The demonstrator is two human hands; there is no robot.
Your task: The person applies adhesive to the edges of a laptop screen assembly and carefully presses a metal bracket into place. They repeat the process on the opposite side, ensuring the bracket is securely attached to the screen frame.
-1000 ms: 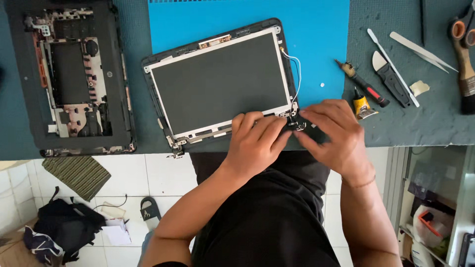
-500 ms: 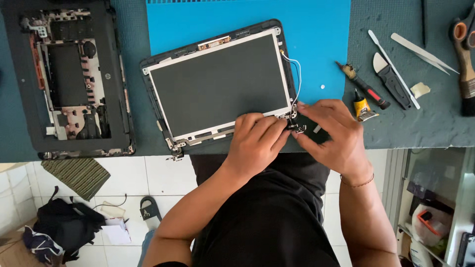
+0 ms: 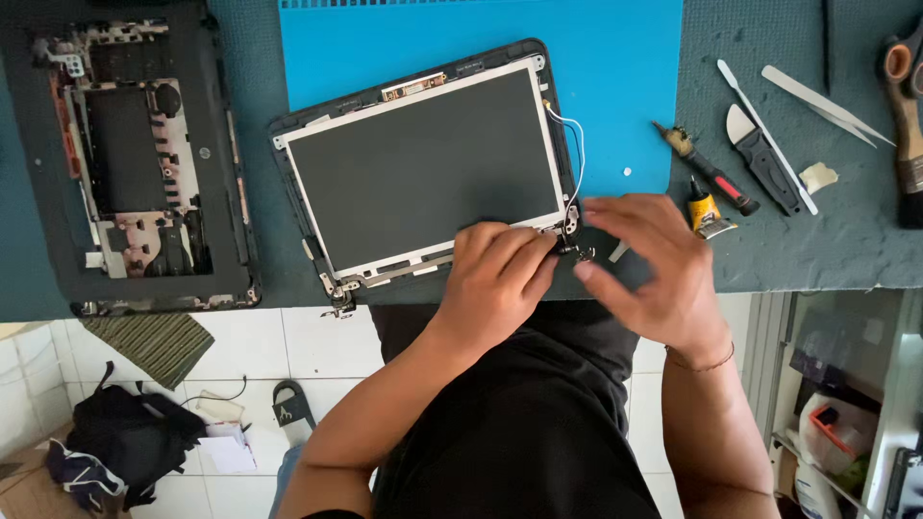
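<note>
A detached laptop screen assembly [image 3: 423, 168], a dark panel in a black frame, lies tilted across the blue mat [image 3: 615, 77]. My left hand [image 3: 495, 279] bears down on its lower right edge, fingers curled over the frame. Just right of those fingertips sits a small metal hinge [image 3: 574, 252] at the frame's bottom right corner. My right hand [image 3: 654, 269] hovers beside that hinge, fingers spread and blurred, with nothing visible in it. A thin white wire [image 3: 579, 154] runs down the frame's right side.
The gutted laptop base [image 3: 144, 163] lies at the left. To the right, on the dark mat, are a red-handled screwdriver [image 3: 710, 178], a small yellow bottle [image 3: 707, 211], a black pry tool [image 3: 764, 159], a white spudger [image 3: 764, 135], tweezers [image 3: 827, 106] and a brush [image 3: 909, 125].
My right hand has drawn back to the right from the hinge corner and spread its fingers; the dark piece seen under it before is no longer visible. My left hand stays put.
</note>
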